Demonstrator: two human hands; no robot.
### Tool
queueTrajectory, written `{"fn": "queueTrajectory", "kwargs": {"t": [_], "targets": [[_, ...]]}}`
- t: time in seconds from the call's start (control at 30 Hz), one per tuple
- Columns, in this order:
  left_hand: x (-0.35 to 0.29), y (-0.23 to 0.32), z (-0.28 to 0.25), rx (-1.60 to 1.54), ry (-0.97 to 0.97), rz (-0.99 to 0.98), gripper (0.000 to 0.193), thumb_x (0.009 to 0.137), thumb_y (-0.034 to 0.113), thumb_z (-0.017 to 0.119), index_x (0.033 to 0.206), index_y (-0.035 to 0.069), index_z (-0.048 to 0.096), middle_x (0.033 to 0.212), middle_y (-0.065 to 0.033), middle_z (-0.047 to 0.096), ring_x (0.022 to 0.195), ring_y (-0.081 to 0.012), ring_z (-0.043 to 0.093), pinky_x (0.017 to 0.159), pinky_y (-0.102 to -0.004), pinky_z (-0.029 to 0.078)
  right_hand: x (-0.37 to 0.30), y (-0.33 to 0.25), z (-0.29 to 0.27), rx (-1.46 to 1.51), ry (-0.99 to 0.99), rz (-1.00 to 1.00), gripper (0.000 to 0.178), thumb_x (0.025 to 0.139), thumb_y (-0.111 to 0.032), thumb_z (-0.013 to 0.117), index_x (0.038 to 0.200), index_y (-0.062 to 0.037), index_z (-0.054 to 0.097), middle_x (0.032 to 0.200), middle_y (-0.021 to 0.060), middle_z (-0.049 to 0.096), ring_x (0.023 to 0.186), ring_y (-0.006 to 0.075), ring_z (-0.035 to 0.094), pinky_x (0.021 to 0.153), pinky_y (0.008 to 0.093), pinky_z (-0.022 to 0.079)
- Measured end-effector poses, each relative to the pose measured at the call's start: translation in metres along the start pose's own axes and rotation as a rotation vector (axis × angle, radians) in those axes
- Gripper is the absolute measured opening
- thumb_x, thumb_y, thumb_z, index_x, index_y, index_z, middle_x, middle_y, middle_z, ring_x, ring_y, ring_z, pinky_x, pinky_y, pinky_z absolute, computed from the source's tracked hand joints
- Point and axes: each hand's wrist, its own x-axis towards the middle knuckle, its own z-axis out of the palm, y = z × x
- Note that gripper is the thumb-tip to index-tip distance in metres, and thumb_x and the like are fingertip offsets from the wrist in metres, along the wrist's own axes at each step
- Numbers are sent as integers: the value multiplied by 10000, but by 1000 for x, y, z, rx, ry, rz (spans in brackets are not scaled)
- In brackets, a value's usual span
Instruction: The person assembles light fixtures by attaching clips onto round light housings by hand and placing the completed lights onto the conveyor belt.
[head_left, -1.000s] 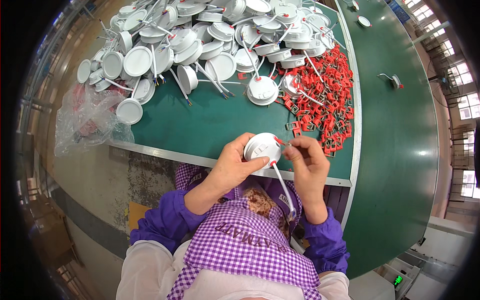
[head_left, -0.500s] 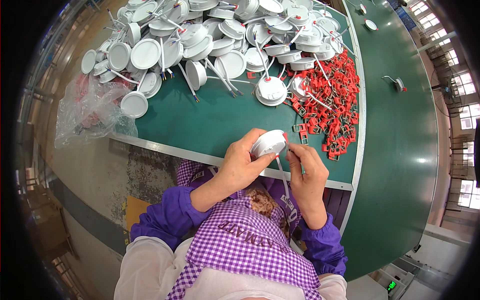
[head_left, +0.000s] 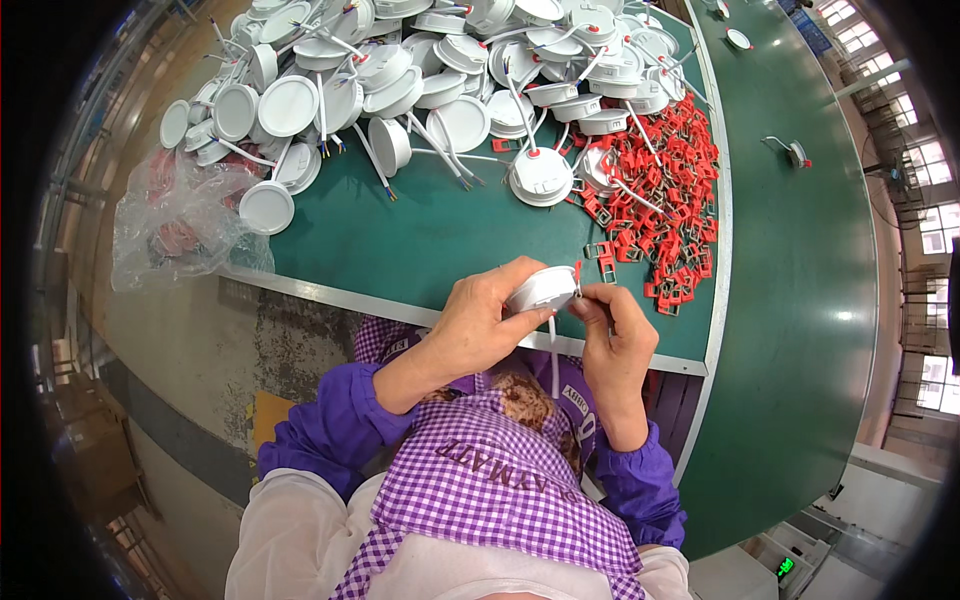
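Observation:
My left hand (head_left: 478, 318) grips a round white downlight (head_left: 540, 289) just above the table's front edge, thumb on its near side. Its white cable (head_left: 554, 355) hangs down toward my lap. At the light's right rim my right hand (head_left: 615, 338) pinches a small red spring clip (head_left: 577, 272), which stands upright against the rim. Fingertips hide the clip's lower part. Another white downlight (head_left: 541, 177) lies on the green table beyond my hands, its cable pointing away.
Many white downlights (head_left: 462, 122) with cables are heaped at the table's far side. A pile of red spring clips (head_left: 655, 215) lies at the right. A clear plastic bag (head_left: 185, 235) sits at the left edge. Along the right runs a green conveyor (head_left: 790, 330) carrying a few lights.
The downlight in my left hand has tilted slightly, and its red clip now stands up more at the rim. Lights on the right conveyor have shifted a little away from me.

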Motion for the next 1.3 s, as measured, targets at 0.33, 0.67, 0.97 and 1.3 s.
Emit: {"fn": "queueTrajectory", "kwargs": {"t": [0.33, 0.67, 0.97, 1.3], "targets": [[-5, 9, 7, -131, -185, -46, 382, 828, 98, 740, 1177, 15, 609, 1016, -64, 672, 926, -136, 616, 801, -309, 502, -7, 6, -34, 538, -271, 389, 439, 911, 85, 567, 1342, 20, 517, 1181, 137, 634, 941, 139, 637, 783, 275, 551], [102, -24, -24, 305, 473, 182, 628, 802, 265, 785, 1303, -13, 528, 983, -90, 574, 844, -185, 553, 720, -332, 482, 13, 55, -175, -312, 606, 197, 375, 926, -73, 644, 1284, 18, 581, 1155, 146, 645, 941, 181, 652, 739, 294, 533], [132, -47, -8, 455, 686, 471, 200, 830, 192, 745, 914, 16, 700, 942, -111, 574, 792, -243, 564, 720, -371, 460, 14, 47, -30, -356, 8, -114, 175, 841, -110, 711, 998, -47, 670, 973, 135, 645, 840, 330, 642, 714, 409, 515], [49, -27, 1, -777, 267, -59, 313, 943, 58, 636, 1224, 14, 507, 1142, -82, 609, 1079, -129, 589, 900, -275, 494, 14, 51, -10, -340, -27, 71, 148, 868, -104, 692, 949, -29, 594, 895, 137, 617, 775, 294, 645, 653, 388, 500]]}}
